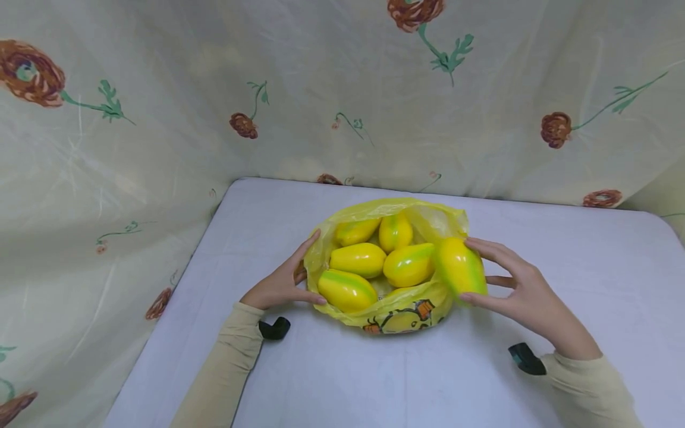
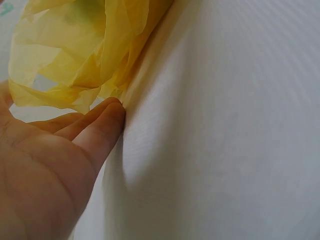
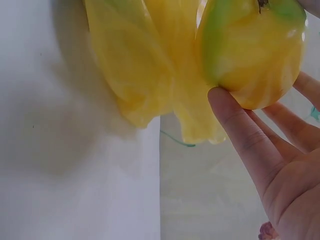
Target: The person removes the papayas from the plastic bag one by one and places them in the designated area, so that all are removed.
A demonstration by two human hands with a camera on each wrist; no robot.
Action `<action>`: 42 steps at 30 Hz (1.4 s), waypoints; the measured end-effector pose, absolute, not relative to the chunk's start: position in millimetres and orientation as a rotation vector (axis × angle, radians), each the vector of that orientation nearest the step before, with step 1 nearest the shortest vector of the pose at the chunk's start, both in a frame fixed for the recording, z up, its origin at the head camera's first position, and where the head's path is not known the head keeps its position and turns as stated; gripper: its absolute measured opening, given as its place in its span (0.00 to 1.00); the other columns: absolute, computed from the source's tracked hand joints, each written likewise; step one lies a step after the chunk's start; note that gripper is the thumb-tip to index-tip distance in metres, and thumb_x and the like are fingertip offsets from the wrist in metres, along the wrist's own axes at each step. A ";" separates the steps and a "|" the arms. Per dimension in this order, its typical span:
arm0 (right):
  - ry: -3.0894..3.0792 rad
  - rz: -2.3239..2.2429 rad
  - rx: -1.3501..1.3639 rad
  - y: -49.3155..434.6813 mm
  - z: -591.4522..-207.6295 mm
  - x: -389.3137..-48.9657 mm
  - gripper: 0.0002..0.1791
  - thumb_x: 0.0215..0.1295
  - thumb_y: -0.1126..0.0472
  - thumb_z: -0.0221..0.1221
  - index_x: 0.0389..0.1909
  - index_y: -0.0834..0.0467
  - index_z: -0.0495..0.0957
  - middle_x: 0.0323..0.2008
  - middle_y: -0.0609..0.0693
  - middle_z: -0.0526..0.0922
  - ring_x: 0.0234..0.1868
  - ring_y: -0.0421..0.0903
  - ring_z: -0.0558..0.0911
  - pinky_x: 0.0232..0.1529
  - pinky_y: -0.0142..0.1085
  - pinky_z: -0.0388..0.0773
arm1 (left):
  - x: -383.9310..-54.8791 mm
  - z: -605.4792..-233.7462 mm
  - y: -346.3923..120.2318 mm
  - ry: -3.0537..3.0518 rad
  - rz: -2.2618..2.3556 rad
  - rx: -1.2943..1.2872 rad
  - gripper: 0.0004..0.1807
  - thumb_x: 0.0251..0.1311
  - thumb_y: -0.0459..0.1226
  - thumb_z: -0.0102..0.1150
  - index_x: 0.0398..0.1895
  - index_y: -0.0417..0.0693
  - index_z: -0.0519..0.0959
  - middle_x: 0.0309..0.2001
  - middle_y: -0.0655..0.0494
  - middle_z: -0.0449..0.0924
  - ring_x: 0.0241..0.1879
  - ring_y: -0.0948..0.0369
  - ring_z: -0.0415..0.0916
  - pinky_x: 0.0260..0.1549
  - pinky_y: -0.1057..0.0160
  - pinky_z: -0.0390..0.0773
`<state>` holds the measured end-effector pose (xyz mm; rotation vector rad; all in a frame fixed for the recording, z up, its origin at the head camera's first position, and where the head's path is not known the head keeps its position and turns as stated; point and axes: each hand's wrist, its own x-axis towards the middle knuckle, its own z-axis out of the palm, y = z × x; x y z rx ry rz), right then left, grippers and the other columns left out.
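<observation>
A yellow plastic bag (image 1: 369,208) with a cartoon print stands on the table, its mouth wide. Several glossy yellow papayas (image 1: 357,260) with green streaks lie inside. At the bag's left side, my left hand (image 1: 283,279) touches the plastic with spread thumb and fingers; the left wrist view shows its fingers extended against the bag (image 2: 85,60). My right hand (image 1: 527,291) grips another papaya (image 1: 460,267) between thumb and fingers, over the bag's right rim. A dark stem end shows on this papaya (image 3: 255,55) in the right wrist view.
A white cloth covers the table (image 1: 342,380). Behind it and along the left hangs a pale curtain (image 1: 176,148) with brown flowers. Black wrist devices (image 1: 275,329) sit at both sleeve cuffs.
</observation>
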<state>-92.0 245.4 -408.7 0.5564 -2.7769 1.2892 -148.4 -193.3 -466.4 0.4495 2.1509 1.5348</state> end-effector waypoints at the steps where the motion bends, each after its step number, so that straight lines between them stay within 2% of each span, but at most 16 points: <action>1: -2.778 1.291 0.547 247.0 -409.4 -91.6 0.50 0.54 0.58 0.79 0.77 0.41 0.65 0.74 0.50 0.70 0.65 0.17 0.64 0.49 0.15 0.78 | -148.6 -466.4 -193.3 2.149 1.536 0.450 0.72 0.47 0.36 0.83 0.82 0.81 0.38 0.85 0.66 0.30 0.84 0.56 0.42 0.82 0.49 0.52; 13: -2.774 1.262 0.470 265.7 -420.3 -89.9 0.52 0.52 0.60 0.79 0.78 0.44 0.65 0.74 0.54 0.69 0.64 0.15 0.63 0.47 0.12 0.77 | -147.8 -465.1 -193.5 2.150 1.540 0.449 0.71 0.48 0.36 0.83 0.82 0.81 0.38 0.85 0.67 0.31 0.84 0.57 0.42 0.82 0.50 0.53; 18: -2.809 1.240 0.410 271.8 -421.1 -89.6 0.51 0.53 0.58 0.79 0.78 0.43 0.65 0.74 0.55 0.69 0.63 0.15 0.62 0.46 0.12 0.76 | -147.7 -464.7 -193.3 2.150 1.542 0.445 0.71 0.48 0.36 0.83 0.82 0.81 0.38 0.85 0.68 0.31 0.84 0.57 0.43 0.82 0.50 0.53; 21: -2.857 1.226 0.345 274.3 -421.3 -88.6 0.51 0.54 0.54 0.79 0.78 0.41 0.64 0.75 0.53 0.69 0.66 0.26 0.67 0.46 0.13 0.76 | -147.9 -464.8 -193.3 2.148 1.541 0.447 0.71 0.48 0.36 0.83 0.83 0.80 0.38 0.85 0.68 0.31 0.84 0.58 0.42 0.82 0.50 0.53; 25: -2.903 1.214 0.294 277.2 -423.1 -88.3 0.51 0.55 0.51 0.78 0.79 0.41 0.63 0.75 0.54 0.68 0.69 0.53 0.70 0.46 0.15 0.79 | -148.2 -464.9 -193.3 2.146 1.545 0.451 0.72 0.48 0.36 0.83 0.83 0.80 0.38 0.85 0.68 0.31 0.84 0.58 0.42 0.82 0.50 0.52; 26: -2.911 1.212 0.288 278.0 -424.0 -88.5 0.51 0.55 0.50 0.78 0.79 0.41 0.62 0.75 0.54 0.68 0.70 0.55 0.70 0.46 0.15 0.79 | -148.2 -465.0 -193.3 2.145 1.546 0.451 0.72 0.48 0.36 0.83 0.83 0.80 0.38 0.85 0.68 0.31 0.84 0.58 0.42 0.82 0.50 0.52; 29: -2.921 1.202 0.300 281.4 -427.6 -89.0 0.51 0.56 0.49 0.77 0.80 0.44 0.61 0.75 0.58 0.67 0.68 0.63 0.70 0.46 0.22 0.85 | -148.1 -465.4 -193.6 2.142 1.550 0.448 0.72 0.47 0.36 0.83 0.83 0.80 0.38 0.85 0.68 0.31 0.84 0.57 0.41 0.82 0.50 0.52; 32: -2.933 1.201 0.280 285.0 -431.2 -89.8 0.51 0.57 0.48 0.76 0.80 0.45 0.61 0.75 0.59 0.67 0.69 0.64 0.70 0.48 0.38 0.90 | -147.9 -465.8 -193.8 2.141 1.549 0.441 0.72 0.47 0.36 0.83 0.83 0.80 0.38 0.85 0.67 0.31 0.84 0.57 0.41 0.82 0.50 0.52; 35: -2.947 1.200 0.253 288.3 -434.3 -90.5 0.51 0.58 0.47 0.76 0.80 0.46 0.61 0.76 0.60 0.66 0.69 0.65 0.69 0.50 0.54 0.87 | -147.9 -466.1 -193.8 2.140 1.546 0.440 0.72 0.48 0.36 0.83 0.83 0.80 0.38 0.85 0.67 0.31 0.84 0.57 0.41 0.82 0.50 0.52; 38: -2.957 1.200 0.237 291.0 -437.1 -91.4 0.51 0.58 0.47 0.76 0.80 0.47 0.61 0.76 0.60 0.66 0.69 0.66 0.69 0.52 0.58 0.84 | -148.3 -466.2 -193.7 2.138 1.545 0.445 0.72 0.48 0.35 0.83 0.83 0.80 0.38 0.85 0.66 0.31 0.84 0.57 0.41 0.82 0.50 0.52; 42: -2.966 1.210 0.235 294.0 -441.1 -92.7 0.51 0.58 0.47 0.75 0.80 0.48 0.60 0.75 0.61 0.66 0.70 0.67 0.68 0.53 0.58 0.83 | -148.9 -465.8 -193.6 2.139 1.548 0.453 0.72 0.48 0.35 0.83 0.83 0.80 0.38 0.85 0.66 0.31 0.84 0.57 0.41 0.82 0.50 0.52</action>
